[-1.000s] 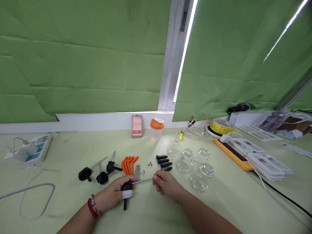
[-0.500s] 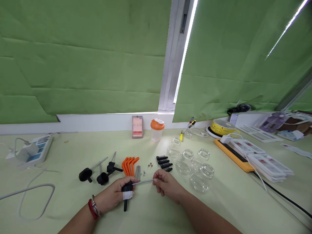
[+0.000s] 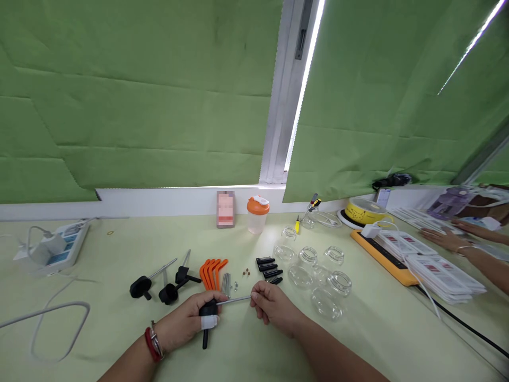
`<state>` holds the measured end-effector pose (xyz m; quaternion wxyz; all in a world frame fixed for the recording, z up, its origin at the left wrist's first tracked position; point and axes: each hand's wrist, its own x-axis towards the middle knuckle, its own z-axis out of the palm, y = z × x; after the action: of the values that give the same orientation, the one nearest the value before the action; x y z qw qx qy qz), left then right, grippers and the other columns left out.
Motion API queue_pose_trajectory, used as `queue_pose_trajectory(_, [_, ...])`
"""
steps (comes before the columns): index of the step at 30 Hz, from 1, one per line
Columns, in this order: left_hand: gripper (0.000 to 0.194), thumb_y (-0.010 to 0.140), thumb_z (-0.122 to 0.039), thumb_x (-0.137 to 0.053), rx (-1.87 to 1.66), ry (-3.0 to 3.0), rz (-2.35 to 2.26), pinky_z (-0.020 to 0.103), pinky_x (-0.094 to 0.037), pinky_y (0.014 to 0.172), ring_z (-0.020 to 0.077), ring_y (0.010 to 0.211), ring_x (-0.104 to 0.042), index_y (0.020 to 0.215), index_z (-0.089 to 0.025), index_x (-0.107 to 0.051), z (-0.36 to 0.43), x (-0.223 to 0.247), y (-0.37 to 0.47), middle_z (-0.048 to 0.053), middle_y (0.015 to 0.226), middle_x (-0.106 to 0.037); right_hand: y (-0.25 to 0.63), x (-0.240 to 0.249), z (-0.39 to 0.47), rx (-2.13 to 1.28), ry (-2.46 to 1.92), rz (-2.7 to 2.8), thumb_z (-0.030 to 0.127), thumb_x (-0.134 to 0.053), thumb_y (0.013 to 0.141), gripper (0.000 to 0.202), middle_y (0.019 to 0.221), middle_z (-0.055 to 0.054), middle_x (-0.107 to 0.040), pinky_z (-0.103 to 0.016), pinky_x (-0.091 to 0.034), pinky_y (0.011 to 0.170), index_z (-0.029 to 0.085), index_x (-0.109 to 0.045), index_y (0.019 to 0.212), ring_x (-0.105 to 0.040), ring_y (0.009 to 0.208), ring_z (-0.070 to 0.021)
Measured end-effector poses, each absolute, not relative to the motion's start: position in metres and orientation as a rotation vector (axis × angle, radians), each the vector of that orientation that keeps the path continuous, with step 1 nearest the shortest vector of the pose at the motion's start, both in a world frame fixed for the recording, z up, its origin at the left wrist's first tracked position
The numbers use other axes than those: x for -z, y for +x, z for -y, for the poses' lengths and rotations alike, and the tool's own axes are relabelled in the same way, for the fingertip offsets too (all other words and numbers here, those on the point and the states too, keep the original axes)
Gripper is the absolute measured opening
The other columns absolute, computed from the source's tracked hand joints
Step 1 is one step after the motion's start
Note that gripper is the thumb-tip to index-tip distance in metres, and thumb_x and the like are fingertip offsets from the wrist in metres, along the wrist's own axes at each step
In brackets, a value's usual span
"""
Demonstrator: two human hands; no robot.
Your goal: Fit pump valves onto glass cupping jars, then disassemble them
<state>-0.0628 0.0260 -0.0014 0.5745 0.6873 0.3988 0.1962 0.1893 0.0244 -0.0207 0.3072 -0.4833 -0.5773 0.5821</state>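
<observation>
My left hand (image 3: 194, 317), a white wrap on its thumb, is closed round a black plastic part (image 3: 208, 309) with a thin metal rod (image 3: 234, 300) sticking out to the right. At the rod's far end, the fingers of my right hand (image 3: 274, 304) are pinched together on the tip. Whether they also hold something small there is hidden. Similar black parts with rods (image 3: 140, 287) lie to the left. Just beyond my hands are orange bent handles (image 3: 209, 272), short metal pins (image 3: 226, 285), small brown pieces (image 3: 246, 272) and black ridged pieces (image 3: 269, 268).
Several clear glass jars (image 3: 327, 303) stand right of my right hand. Behind are an orange-lidded cup (image 3: 257, 215) and a phone-like screen (image 3: 225, 210). Power strips (image 3: 382, 258) with cables lie at both sides. Another person's hands (image 3: 445, 240) rest by white trays (image 3: 441, 273) at far right.
Another person's hands have come into view at the far right. The view has shifted slightly; my hands keep the same hold on the black part and its rod.
</observation>
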Motion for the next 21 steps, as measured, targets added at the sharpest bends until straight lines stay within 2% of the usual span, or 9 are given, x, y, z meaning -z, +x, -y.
queue_pose_trajectory(9, [0.036,0.078,-0.030,-0.060,-0.466,1.606,-0.923,0.025,-0.040,0.079,0.0161,0.084,-0.047,0.114,-0.024,-0.055,-0.026,0.003,-0.064,0.000,0.090,-0.053,0.189,0.028,-0.025,-1.528,-1.261,1.534,0.040,-0.047,0.085,0.025,0.052,0.005,-0.048,-0.019,-0.034,0.041,0.018,-0.049,0.074,-0.040,0.042,-0.0065])
queue_pose_trajectory(15, [0.037,0.077,-0.031,-0.059,-0.460,1.614,-0.934,0.025,-0.041,0.078,0.0160,0.083,-0.047,0.113,-0.023,-0.056,-0.025,0.002,-0.063,0.000,0.089,-0.053,0.190,0.031,-0.026,-1.568,-1.155,1.433,0.037,-0.057,0.077,0.024,0.070,0.005,-0.047,-0.018,-0.035,0.040,0.020,-0.047,0.091,-0.047,0.051,-0.0074])
queue_pose_trajectory(21, [0.038,0.077,-0.032,-0.059,-0.465,1.610,-0.924,0.025,-0.041,0.077,0.0161,0.082,-0.048,0.114,-0.024,-0.056,-0.026,0.004,-0.063,0.000,0.089,-0.054,0.190,0.032,-0.026,-1.570,-1.180,1.461,0.034,-0.057,0.076,0.019,0.065,0.004,-0.049,-0.017,-0.035,0.041,0.019,-0.047,0.082,-0.045,0.050,-0.0071])
